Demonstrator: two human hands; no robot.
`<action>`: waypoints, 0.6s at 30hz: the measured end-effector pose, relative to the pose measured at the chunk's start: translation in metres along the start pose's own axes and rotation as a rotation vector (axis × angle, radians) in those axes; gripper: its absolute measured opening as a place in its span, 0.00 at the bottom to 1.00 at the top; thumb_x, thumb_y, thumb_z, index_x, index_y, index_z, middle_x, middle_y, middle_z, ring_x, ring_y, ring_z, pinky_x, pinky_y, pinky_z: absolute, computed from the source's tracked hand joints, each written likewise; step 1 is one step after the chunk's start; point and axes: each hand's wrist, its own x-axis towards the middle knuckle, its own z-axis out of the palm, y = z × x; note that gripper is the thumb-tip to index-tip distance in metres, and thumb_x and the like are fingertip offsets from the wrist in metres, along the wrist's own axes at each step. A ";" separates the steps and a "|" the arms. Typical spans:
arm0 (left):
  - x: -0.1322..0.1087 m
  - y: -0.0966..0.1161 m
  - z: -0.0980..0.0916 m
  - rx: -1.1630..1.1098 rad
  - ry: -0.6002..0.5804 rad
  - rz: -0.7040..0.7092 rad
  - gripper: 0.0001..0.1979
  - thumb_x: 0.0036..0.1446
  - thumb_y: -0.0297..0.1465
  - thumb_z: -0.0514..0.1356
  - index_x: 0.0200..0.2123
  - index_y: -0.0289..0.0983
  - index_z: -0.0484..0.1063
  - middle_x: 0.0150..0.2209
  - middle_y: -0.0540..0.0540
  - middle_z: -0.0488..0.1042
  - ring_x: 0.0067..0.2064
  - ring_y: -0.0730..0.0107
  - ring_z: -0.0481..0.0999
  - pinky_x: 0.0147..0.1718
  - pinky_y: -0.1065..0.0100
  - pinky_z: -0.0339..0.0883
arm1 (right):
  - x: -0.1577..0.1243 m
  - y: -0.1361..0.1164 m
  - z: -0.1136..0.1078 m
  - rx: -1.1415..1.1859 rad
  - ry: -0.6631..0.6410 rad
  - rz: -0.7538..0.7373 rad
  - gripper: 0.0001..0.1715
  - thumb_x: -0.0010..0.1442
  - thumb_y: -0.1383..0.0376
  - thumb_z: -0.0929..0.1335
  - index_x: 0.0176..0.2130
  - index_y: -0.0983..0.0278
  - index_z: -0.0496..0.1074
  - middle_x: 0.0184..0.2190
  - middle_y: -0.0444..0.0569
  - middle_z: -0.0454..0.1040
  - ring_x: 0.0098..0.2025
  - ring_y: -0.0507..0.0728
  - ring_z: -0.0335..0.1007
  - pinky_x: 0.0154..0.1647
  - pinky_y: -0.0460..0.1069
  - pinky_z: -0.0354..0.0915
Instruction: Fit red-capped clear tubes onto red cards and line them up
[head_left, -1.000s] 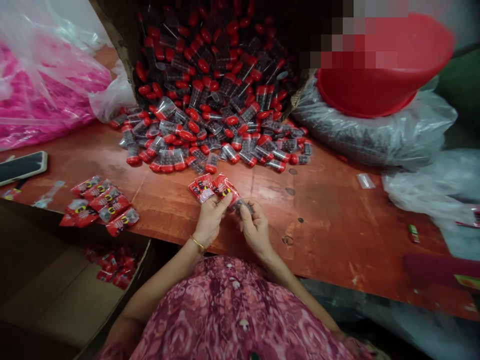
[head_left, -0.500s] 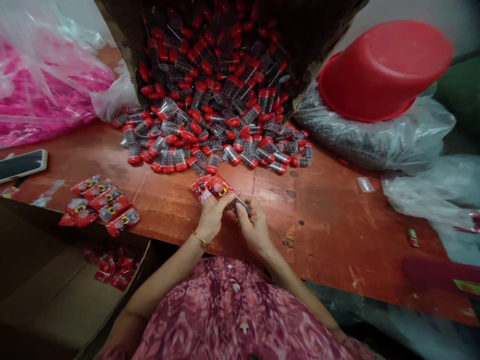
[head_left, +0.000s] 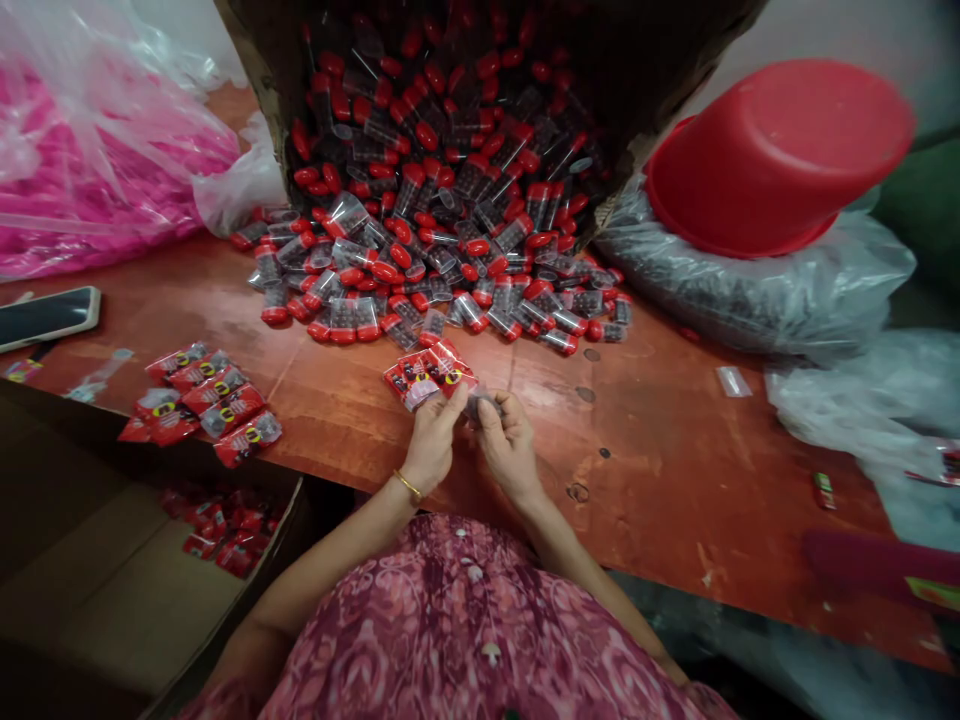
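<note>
Both my hands meet over the front part of the red-brown table [head_left: 645, 450]. My left hand [head_left: 435, 440] is closed on red printed packets [head_left: 412, 378], which fan out above its fingers. My right hand [head_left: 510, 445] pinches a small clear-and-dark container [head_left: 478, 403] at the packets' right edge; the fingers partly cover it. Beyond my hands lies a large heap of clear containers with red caps [head_left: 367, 318], spilling from a dark box. Several filled red packets [head_left: 225, 400] lie to the left on the table edge.
An open cardboard box [head_left: 127, 590] with red packets stands below at left. A phone [head_left: 49, 318] and a bag of pink pieces [head_left: 90, 170] are at left. At right, a red bucket [head_left: 780, 150] rests upside down on a filled plastic bag [head_left: 757, 290].
The view has shifted slightly. The container between my fingers has turned and sits closer against the packets. Both hands keep their hold at nearly the same place.
</note>
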 end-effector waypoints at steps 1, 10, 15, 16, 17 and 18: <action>0.000 -0.001 -0.002 0.021 0.006 -0.005 0.18 0.42 0.45 0.66 0.26 0.34 0.75 0.24 0.51 0.73 0.27 0.76 0.69 0.29 0.73 0.63 | 0.000 0.001 0.000 0.010 -0.007 0.012 0.14 0.56 0.53 0.65 0.34 0.62 0.65 0.26 0.41 0.66 0.24 0.48 0.59 0.23 0.44 0.59; 0.005 0.007 -0.007 0.032 0.028 0.026 0.18 0.40 0.43 0.68 0.26 0.33 0.74 0.24 0.50 0.73 0.27 0.76 0.70 0.27 0.74 0.64 | 0.000 0.001 0.004 0.053 -0.044 -0.007 0.14 0.56 0.53 0.66 0.34 0.62 0.66 0.23 0.39 0.64 0.22 0.48 0.58 0.22 0.44 0.58; 0.013 0.010 -0.007 0.181 -0.010 0.004 0.15 0.41 0.40 0.67 0.24 0.34 0.70 0.19 0.53 0.70 0.22 0.77 0.69 0.23 0.74 0.64 | 0.002 0.000 0.005 0.112 -0.034 0.015 0.15 0.56 0.53 0.67 0.32 0.62 0.66 0.23 0.38 0.64 0.21 0.47 0.57 0.22 0.44 0.59; 0.012 0.010 -0.007 0.212 -0.040 -0.030 0.16 0.42 0.41 0.66 0.24 0.34 0.69 0.17 0.53 0.68 0.20 0.77 0.68 0.19 0.74 0.62 | 0.003 0.000 0.006 0.164 -0.049 0.065 0.15 0.55 0.52 0.67 0.32 0.61 0.65 0.21 0.37 0.63 0.18 0.46 0.54 0.20 0.44 0.57; 0.012 0.009 -0.006 0.233 -0.068 -0.065 0.17 0.43 0.42 0.66 0.24 0.34 0.69 0.16 0.54 0.67 0.17 0.77 0.67 0.16 0.75 0.59 | 0.004 0.000 0.006 0.219 -0.069 0.116 0.15 0.55 0.52 0.67 0.32 0.61 0.64 0.20 0.36 0.62 0.16 0.46 0.51 0.17 0.43 0.55; 0.011 0.009 -0.005 0.242 -0.090 -0.097 0.18 0.43 0.44 0.65 0.24 0.34 0.68 0.15 0.54 0.66 0.16 0.77 0.66 0.13 0.75 0.57 | 0.004 0.000 0.007 0.270 -0.092 0.161 0.16 0.55 0.51 0.67 0.32 0.61 0.64 0.19 0.35 0.62 0.14 0.45 0.49 0.16 0.43 0.54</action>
